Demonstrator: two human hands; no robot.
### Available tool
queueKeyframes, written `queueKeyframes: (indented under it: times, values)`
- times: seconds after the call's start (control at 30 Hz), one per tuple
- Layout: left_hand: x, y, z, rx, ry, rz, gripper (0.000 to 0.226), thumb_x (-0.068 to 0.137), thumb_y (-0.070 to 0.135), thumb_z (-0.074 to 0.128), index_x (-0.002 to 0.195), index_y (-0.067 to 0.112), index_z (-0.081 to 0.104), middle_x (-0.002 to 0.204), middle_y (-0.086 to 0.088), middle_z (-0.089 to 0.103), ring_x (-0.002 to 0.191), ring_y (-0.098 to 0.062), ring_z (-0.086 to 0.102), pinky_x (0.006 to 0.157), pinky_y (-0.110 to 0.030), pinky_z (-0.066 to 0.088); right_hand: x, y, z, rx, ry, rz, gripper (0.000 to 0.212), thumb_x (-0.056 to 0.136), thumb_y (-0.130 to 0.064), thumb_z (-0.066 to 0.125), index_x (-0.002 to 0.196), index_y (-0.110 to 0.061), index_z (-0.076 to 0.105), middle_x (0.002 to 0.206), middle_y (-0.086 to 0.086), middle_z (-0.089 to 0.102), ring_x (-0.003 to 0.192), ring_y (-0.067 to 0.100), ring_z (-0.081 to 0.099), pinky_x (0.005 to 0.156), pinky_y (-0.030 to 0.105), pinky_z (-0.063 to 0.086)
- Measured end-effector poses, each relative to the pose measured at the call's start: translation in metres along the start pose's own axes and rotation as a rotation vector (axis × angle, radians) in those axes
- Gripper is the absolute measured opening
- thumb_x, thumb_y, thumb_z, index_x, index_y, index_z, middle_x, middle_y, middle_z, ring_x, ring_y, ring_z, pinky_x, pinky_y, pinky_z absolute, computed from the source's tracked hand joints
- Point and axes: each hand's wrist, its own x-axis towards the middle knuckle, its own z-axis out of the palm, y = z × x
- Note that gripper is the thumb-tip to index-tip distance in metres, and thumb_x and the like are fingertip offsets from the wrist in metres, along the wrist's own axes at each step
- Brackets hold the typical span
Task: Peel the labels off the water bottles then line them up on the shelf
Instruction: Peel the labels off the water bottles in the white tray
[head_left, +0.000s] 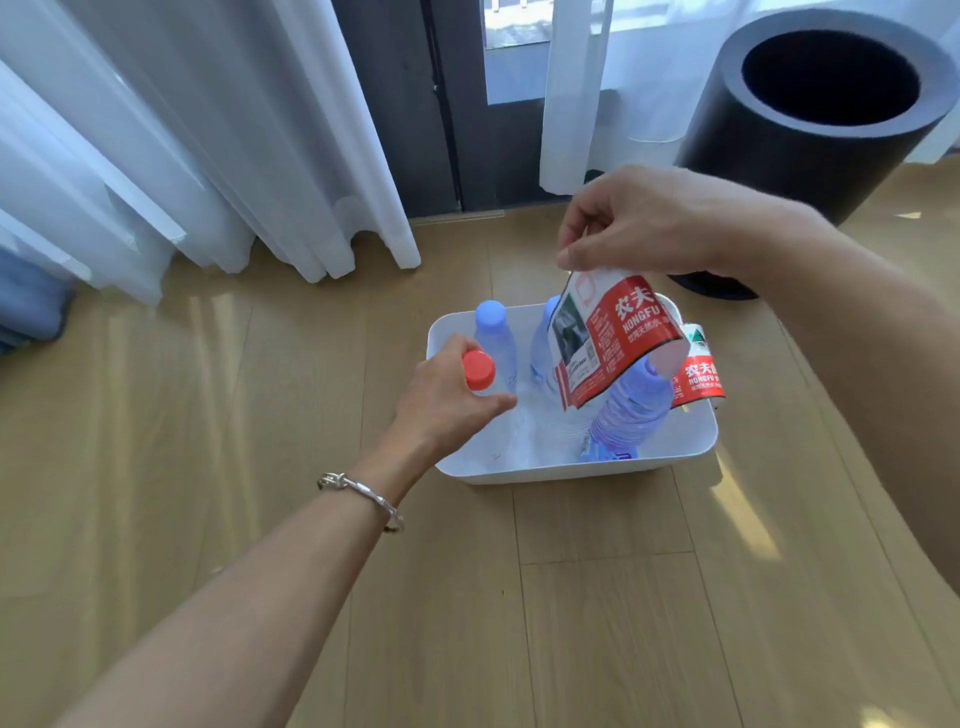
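The fingers of the right hand pinch the top edge of a peeled label, which hangs free as a curled sleeve above the white bin on the wooden floor. The left hand is closed round the neck of a clear bottle with a red cap, standing at the bin's left side; its body looks bare of any label.

The step in hand seems to be getting rid of the label. A good way would be to carry it clear of the bottles and let go over the black cylindrical bin close behind the right hand, if that is for waste, while the left hand keeps the bottle upright, ready to lift out for the shelf, which is not in view.

The label is red and white, with Chinese characters and "NONGFU" in white letters; the small print and the code patch are too fine to read. A second loose label of the same brand lies at the bin's right rim. Three blue-tinted bottles with pale blue caps also stand or lean in the bin.
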Motion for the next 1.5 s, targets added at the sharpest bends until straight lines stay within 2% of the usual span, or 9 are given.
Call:
queueKeyframes:
  times: [0.17,0.33,0.6,0.77,0.87,1.03,1.13,1.33,1.5]
  values:
    - [0.003,-0.002,-0.014,-0.112,-0.138,0.052,0.075,0.080,0.051,0.067,0.143,0.032,0.031,0.145,0.005,0.041,0.119,-0.011,0.048,0.098,-0.035,0.045,0.000,-0.005,0.003,0.138,0.075,-0.082,0.008,0.091,-0.027,0.062,0.089,-0.020,0.066,0.075,-0.012,0.061,0.067,0.002,0.059,0.056,0.014,0.042]
    - [0.008,0.014,-0.036,-0.288,0.001,0.173,0.077,0.082,0.062,0.043,0.148,0.023,0.030,0.152,0.000,0.035,0.136,-0.012,0.037,0.112,-0.039,0.034,0.004,-0.007,0.011,0.264,0.182,-0.148,0.009,0.092,-0.025,0.060,0.092,-0.019,0.067,0.076,-0.011,0.062,0.069,0.002,0.058,0.063,0.016,0.045]
    - [0.010,0.044,-0.077,-0.315,-0.028,0.384,0.050,0.086,0.041,0.052,0.132,0.021,0.050,0.112,0.004,0.065,0.107,-0.004,0.060,0.091,-0.019,0.048,0.007,-0.016,0.020,0.440,0.237,-0.266,0.013,0.094,-0.023,0.059,0.100,-0.015,0.067,0.076,-0.001,0.058,0.069,0.006,0.053,0.064,0.017,0.046]
    - [0.014,0.045,-0.078,-0.131,0.093,0.423,0.019,0.096,0.031,0.054,0.091,0.014,0.061,0.087,0.001,0.057,0.077,-0.006,0.051,0.072,-0.025,0.045,0.019,-0.017,0.031,0.456,0.294,-0.273,0.008,0.092,-0.026,0.061,0.089,-0.021,0.066,0.080,0.006,0.063,0.070,0.007,0.052,0.067,0.023,0.045]
    - [0.015,0.043,-0.082,-0.175,0.079,0.394,0.017,0.097,0.032,0.052,0.095,0.016,0.054,0.085,0.009,0.054,0.076,-0.003,0.052,0.070,-0.017,0.044,0.025,-0.017,0.038,0.470,0.307,-0.282,0.008,0.093,-0.025,0.060,0.088,-0.021,0.065,0.078,0.007,0.061,0.068,0.009,0.050,0.065,0.025,0.044]
    - [0.019,0.035,-0.085,-0.255,-0.049,0.356,0.077,0.075,0.070,0.056,0.139,0.030,0.039,0.129,0.008,0.051,0.122,-0.007,0.048,0.101,-0.032,0.044,0.034,-0.017,0.043,0.579,0.352,-0.256,0.008,0.096,-0.019,0.057,0.096,-0.017,0.064,0.072,-0.008,0.056,0.059,-0.001,0.049,0.058,0.012,0.043]
    - [0.020,0.031,-0.084,-0.198,-0.106,0.357,0.108,0.055,0.081,0.062,0.147,0.038,0.027,0.140,0.012,0.043,0.129,-0.003,0.039,0.105,-0.034,0.040,0.038,-0.014,0.042,0.706,0.419,-0.143,0.010,0.096,-0.021,0.056,0.095,-0.017,0.065,0.073,-0.007,0.057,0.053,-0.003,0.050,0.053,0.012,0.042]
    - [0.020,0.030,-0.082,-0.109,0.006,0.415,0.063,0.088,0.029,0.066,0.145,0.026,0.039,0.135,0.006,0.052,0.121,-0.005,0.048,0.090,-0.025,0.047,0.045,-0.008,0.044,0.783,0.423,-0.043,0.011,0.095,-0.022,0.057,0.092,-0.017,0.066,0.069,-0.005,0.055,0.047,0.000,0.044,0.050,0.018,0.042]
    - [0.021,0.030,-0.078,0.165,0.293,0.452,0.046,0.093,0.025,0.054,0.138,0.024,0.051,0.129,0.001,0.062,0.113,-0.017,0.059,0.091,-0.035,0.050,0.052,-0.010,0.056,0.727,0.346,-0.077,0.014,0.094,-0.027,0.058,0.084,-0.020,0.064,0.066,-0.004,0.054,0.051,0.008,0.044,0.049,0.022,0.040]
